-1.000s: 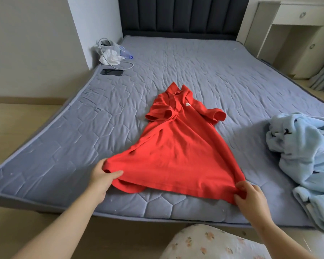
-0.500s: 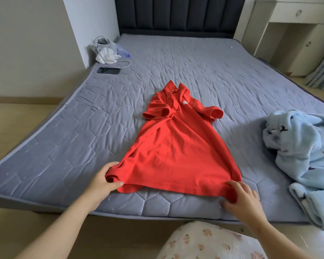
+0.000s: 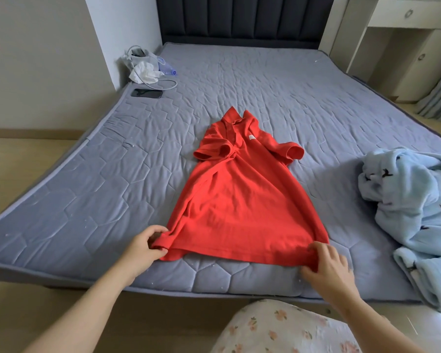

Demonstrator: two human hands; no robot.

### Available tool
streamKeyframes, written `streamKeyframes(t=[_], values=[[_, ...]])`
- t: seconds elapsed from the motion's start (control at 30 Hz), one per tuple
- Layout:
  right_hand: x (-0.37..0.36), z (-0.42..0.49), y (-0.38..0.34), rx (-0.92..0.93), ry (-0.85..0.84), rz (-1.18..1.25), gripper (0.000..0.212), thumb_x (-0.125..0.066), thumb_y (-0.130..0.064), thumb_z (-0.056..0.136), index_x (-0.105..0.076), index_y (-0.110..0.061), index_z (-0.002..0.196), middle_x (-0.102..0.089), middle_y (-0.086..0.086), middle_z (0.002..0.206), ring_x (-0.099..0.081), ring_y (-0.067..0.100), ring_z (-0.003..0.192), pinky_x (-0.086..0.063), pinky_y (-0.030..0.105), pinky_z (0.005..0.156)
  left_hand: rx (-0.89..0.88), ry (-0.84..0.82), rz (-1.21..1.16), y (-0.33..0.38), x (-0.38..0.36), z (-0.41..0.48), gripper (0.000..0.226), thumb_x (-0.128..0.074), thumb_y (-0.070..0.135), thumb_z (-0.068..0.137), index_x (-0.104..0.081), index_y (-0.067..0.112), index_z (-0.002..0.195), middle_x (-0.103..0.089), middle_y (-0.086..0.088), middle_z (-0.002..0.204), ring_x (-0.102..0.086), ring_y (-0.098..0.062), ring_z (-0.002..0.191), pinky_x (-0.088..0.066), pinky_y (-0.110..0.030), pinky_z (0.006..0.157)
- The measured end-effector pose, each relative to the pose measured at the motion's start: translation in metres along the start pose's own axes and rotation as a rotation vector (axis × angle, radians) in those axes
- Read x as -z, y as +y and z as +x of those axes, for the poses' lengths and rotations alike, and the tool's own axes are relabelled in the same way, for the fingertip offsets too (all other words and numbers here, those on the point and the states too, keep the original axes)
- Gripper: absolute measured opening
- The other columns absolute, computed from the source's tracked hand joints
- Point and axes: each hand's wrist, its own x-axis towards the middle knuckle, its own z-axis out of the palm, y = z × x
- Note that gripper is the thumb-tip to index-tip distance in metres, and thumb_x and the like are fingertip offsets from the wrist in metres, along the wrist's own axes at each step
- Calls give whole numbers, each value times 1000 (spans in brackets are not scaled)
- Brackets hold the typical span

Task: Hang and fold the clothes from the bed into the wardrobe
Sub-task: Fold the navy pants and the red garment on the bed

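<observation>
Both hands — left hand (image 3: 148,247), right hand (image 3: 325,263) — pinch the near hem corners of the red cotton polo shirt (image 3: 242,200) spread on the grey quilted bed (image 3: 87,200) — flattening looks underway, folding the sides inward likely next.

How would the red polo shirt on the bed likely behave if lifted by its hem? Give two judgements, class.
Probably floppy: the red polo shirt bunches where the left hand and right hand pinch its hem corners. Likely light: thin fabric lies flat, sleeves crumpled, on the mattress.

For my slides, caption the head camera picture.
Left hand and right hand grip the hem of a red shirt laid on a grey mattress.
</observation>
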Motion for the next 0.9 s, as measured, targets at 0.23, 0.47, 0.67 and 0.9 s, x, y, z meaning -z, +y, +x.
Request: streamKeyframes(t=[0.23, 0.47, 0.67, 0.9], values=[[0, 3, -13, -25, 138, -57, 15, -55, -27, 86, -54, -15, 94, -52, 4, 114, -45, 31, 102, -39, 36, 77, -121, 290, 69, 6, -8, 2, 15, -62, 11, 87, -59, 26, 86, -63, 8, 77, -58, -16, 79, -40, -24, 66], [-1, 7, -5, -169, 342, 286, 13, -39, -9, 92, -50, -3, 90, -58, 19, 94, -53, 38, 90, -33, 37, 65, -227, 225, 358, 8, 7, -6, 32, -71, -1, 73, -68, 22, 95, -62, 1, 84, -60, -22, 79, -44, -30, 71], [10, 15, -19, -405, 361, 641, 13, -35, -3, 80, -39, -13, 87, -52, 17, 86, -48, 36, 81, -36, 39, 70, -260, 375, 423, 6, 15, -6, 36, -61, -15, 69, -63, 20, 81, -53, 0, 79, -56, -27, 76, -35, -30, 64], [9, 3, -12, -262, 268, 458, 46, -51, 3, 80, -47, -8, 124, -42, 27, 116, -48, 39, 89, -40, 44, 85, -387, 284, 699, 18, -8, -12, 66, -69, 2, 68, -56, 36, 124, -49, 0, 101, -56, -25, 87, -49, -36, 64]])
